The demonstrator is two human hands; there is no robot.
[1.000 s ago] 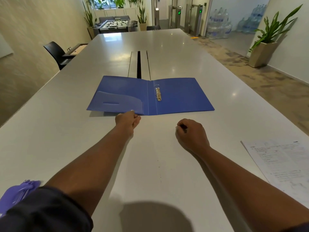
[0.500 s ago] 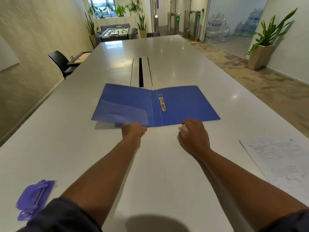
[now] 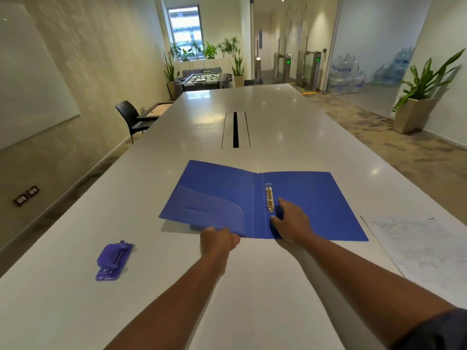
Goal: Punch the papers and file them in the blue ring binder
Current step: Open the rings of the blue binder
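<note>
The blue ring binder [image 3: 316, 198] lies open and flat on the white table [image 3: 252, 286], its gold ring mechanism [image 3: 269, 199] near the spine. My left hand [image 3: 217, 242] grips the near edge of the left cover, fingers curled around it. My right hand [image 3: 290, 219] rests on the right inner cover, fingers spread beside the rings, index finger close to the mechanism's lower end. A purple hole punch [image 3: 113, 260] lies on the table to the left. The printed papers [image 3: 424, 251] lie at the right edge of the table.
A dark cable slot [image 3: 235, 130] runs along the table's middle beyond the binder. A black chair [image 3: 131, 117] stands at the table's left side. A potted plant [image 3: 417, 104] and water bottles stand on the floor to the right.
My right hand has moved forward from the table onto the binder's right cover beside the rings. My left hand keeps hold of the left cover's near edge. The camera view tilted up.
</note>
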